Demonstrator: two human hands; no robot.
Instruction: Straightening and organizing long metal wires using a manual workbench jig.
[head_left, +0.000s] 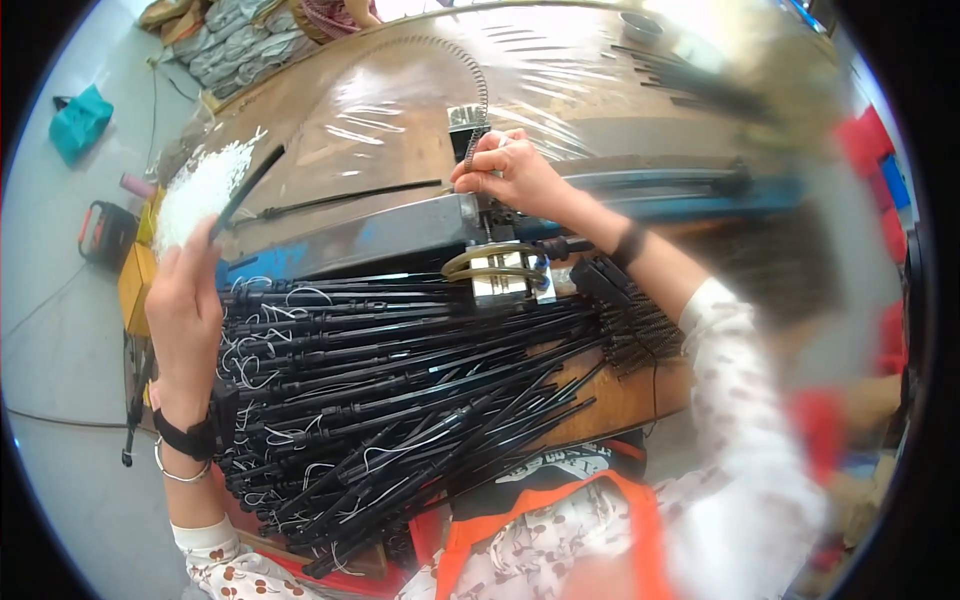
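Observation:
My left hand (187, 315) is closed around a black rod (250, 186), which tilts up and to the right from the fingers. With thumb and fingers pinched, my right hand (515, 172) holds the end of a long thin coil spring (482, 85). The spring rises from the fingertips and arcs over to the left above the table. Just below that hand is a small metal fixture (500, 275) with yellowish hoses, mounted by a blue and grey metal beam (370, 235). Another thin black rod (345, 197) lies behind the beam.
Many black rods with white strings (380, 370) are piled in front of the beam. Springs (637, 332) lie in a bundle to their right. Small white pieces (200, 195) are heaped at the left. Clear plastic sheeting (545, 80) covers the far table.

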